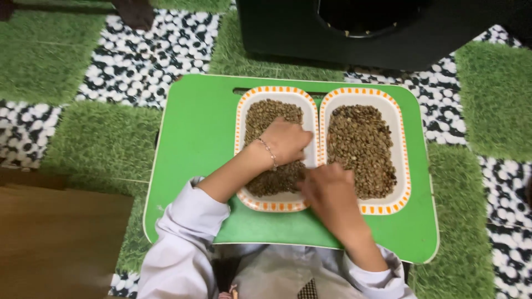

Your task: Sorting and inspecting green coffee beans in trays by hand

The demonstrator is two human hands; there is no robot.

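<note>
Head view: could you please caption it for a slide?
Both hands, left and right, sort lentils in two dishes on a green tray.

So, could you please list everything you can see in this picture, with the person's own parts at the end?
tray: one, green, middle of the floor
left dish: one, white with orange rim, on the tray
right dish: one, white with orange rim, touching the left dish
lentils: two heaps, brown, one in each dish
floor tiles: many, grass green and black-and-white pebble, around the tray
black box: one, behind the tray
bracelet: one, thin, on the left wrist
sleeves: two, pale lilac, bottom
left hand: in the left dish, on the lentils
right hand: across the near edges of both dishes
</note>
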